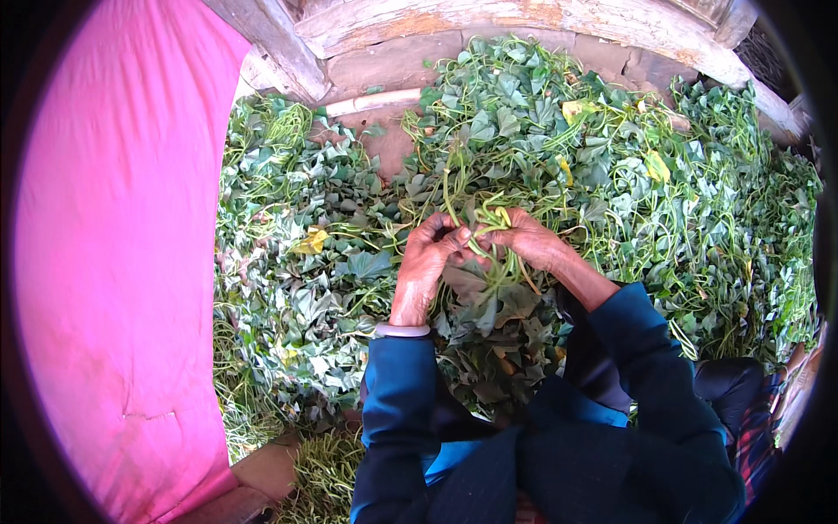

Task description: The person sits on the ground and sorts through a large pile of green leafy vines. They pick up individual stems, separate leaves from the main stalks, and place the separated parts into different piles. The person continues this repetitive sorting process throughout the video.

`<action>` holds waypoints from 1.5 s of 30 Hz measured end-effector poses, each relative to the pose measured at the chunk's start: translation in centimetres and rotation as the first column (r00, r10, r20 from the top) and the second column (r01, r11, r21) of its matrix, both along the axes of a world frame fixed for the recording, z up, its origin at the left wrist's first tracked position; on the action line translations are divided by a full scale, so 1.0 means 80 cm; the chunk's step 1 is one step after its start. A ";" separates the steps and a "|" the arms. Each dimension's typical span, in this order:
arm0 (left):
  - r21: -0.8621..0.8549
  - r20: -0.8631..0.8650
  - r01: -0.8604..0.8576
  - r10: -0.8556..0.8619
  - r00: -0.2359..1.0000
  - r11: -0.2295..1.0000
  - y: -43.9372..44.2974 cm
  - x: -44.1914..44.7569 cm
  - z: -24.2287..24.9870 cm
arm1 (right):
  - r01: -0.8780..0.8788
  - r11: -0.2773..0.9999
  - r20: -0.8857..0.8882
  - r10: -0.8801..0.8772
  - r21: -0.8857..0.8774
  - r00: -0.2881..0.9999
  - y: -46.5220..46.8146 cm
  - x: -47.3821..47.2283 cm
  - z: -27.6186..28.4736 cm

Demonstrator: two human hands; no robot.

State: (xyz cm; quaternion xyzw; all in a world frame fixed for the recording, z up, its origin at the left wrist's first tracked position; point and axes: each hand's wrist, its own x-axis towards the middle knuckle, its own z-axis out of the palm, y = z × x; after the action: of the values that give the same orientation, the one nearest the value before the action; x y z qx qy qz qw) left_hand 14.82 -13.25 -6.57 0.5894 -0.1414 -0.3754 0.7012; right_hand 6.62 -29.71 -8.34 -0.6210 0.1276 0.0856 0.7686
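Note:
Near the middle of the view, both hands meet over a bed of cut leafy vines. My left hand (432,252) pinches a green stem (448,196) between thumb and fingers; the stem stands up past the fingertips. Just to its right, my right hand (527,239) grips a small bunch of green stems (492,219), some of them looped over the fingers. Broad drooping leaves (488,298) hang below the hands. A pale bangle (402,330) circles the left wrist, by the blue sleeve's cuff. Some fingertips are hidden among the stems.
Leafy vines (681,216) spread widely around. A pink cloth (124,249) hangs at the left. Wooden beams (510,16) and a pale stick (373,103) lie at the far side. Cut stems (327,475) are heaped at the lower left, beside a brick edge (267,466).

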 end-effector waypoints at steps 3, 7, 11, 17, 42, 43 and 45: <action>0.112 0.115 0.061 -0.074 0.991 0.992 -0.001 -0.003 0.002 | -0.142 0.968 0.017 0.149 -0.209 0.989 -0.012 -0.004 0.002; 0.385 0.308 0.055 -0.185 0.933 0.921 -0.005 -0.013 -0.004 | -0.245 0.756 0.024 0.326 -0.607 0.945 -0.028 -0.009 0.011; 0.505 0.598 -0.029 -0.326 0.733 0.862 -0.010 -0.025 -0.023 | -0.253 0.757 -0.066 0.268 -0.603 0.961 -0.052 -0.019 0.033; 0.607 0.666 -0.169 -0.381 0.641 0.777 -0.008 -0.046 -0.041 | 0.370 0.842 0.071 -0.429 0.393 0.900 -0.114 -0.034 0.049; -0.326 -0.659 -0.370 0.072 0.749 0.870 0.020 0.045 -0.035 | -0.211 0.753 -0.014 0.281 0.624 0.960 -0.012 -0.050 0.041; -0.357 -0.653 -0.398 0.079 0.753 0.845 0.024 0.050 -0.037 | -0.304 0.778 0.021 0.351 0.550 0.936 0.004 -0.057 0.033; -0.356 -0.631 -0.467 0.160 0.759 0.810 0.035 0.059 -0.039 | -0.601 0.763 0.167 0.642 -0.238 0.748 0.020 -0.058 0.017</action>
State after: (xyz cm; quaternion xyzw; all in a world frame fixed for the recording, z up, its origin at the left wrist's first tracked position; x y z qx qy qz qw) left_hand 19.53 -10.48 -9.71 0.2650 0.0896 -0.3579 0.8909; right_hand 2.01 -28.11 -7.02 -0.6961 -0.1736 0.2508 0.6499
